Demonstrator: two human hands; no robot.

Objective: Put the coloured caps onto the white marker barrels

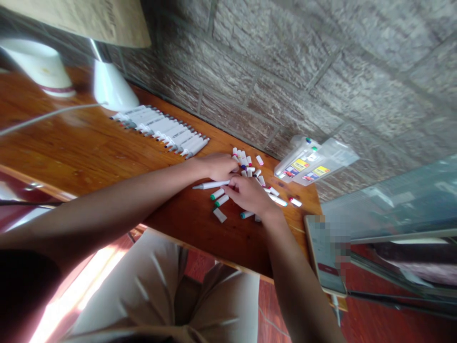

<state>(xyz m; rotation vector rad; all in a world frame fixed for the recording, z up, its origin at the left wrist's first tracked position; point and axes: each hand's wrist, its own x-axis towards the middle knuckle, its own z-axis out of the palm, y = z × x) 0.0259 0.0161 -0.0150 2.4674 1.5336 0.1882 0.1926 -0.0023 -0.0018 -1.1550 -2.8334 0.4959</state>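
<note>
A white marker [210, 185] with a grey tip points left, its other end between the thumb and fingers of my right hand [248, 193]. Just behind it, my left hand [222, 166] is closed with bent fingers beside a group of short white marker caps [244, 157] with coloured ends. What those fingers hold, if anything, is hidden. Two green-ended caps [219, 196] and a greyish cap [220, 215] lie in front of the marker. A teal-ended cap [246, 215] is partly under my right wrist. More caps are scattered to the right.
A row of white markers [164, 131] lies along the wall, near a lamp [112, 90] and a white paper cup [50, 71]. Clear plastic cases [303, 164] stand at the back right. A phone or tablet [324, 257] lies at the right edge of the wooden table [89, 152].
</note>
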